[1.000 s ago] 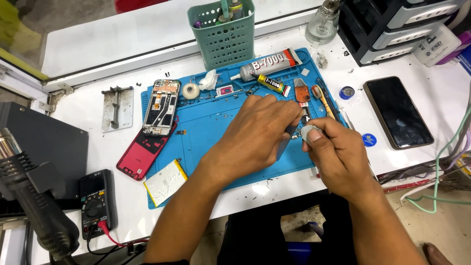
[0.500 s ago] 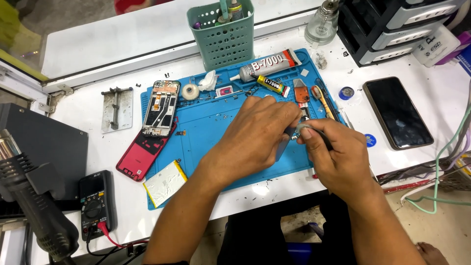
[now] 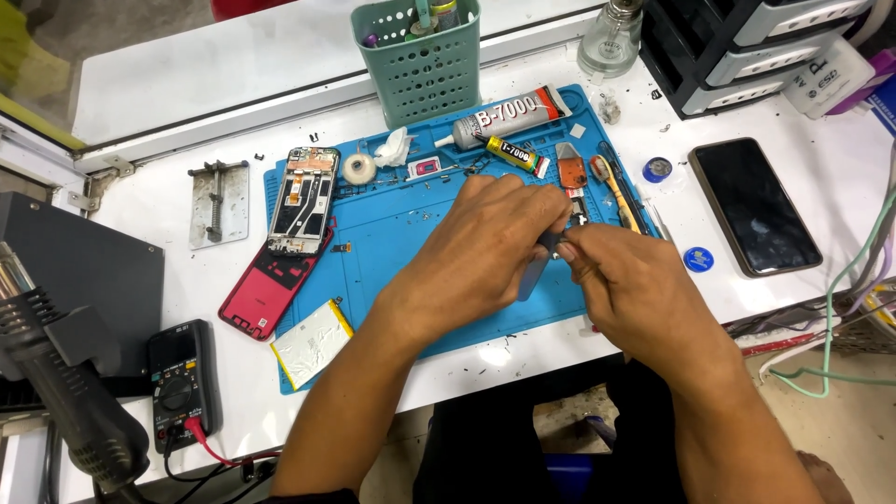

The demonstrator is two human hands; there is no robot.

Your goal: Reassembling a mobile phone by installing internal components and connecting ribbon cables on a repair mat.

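Phone-repair workshop (probably): opened phone point(image 3: 301, 199), multimeter point(image 3: 180, 385)

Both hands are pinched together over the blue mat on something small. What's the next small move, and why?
Probably lower the hands toward the blue mat before parting them. The left hand and right hand pinch a small dark piece between the fingertips, mostly hidden, above a mat strewn with tiny parts where a dropped piece could get lost.
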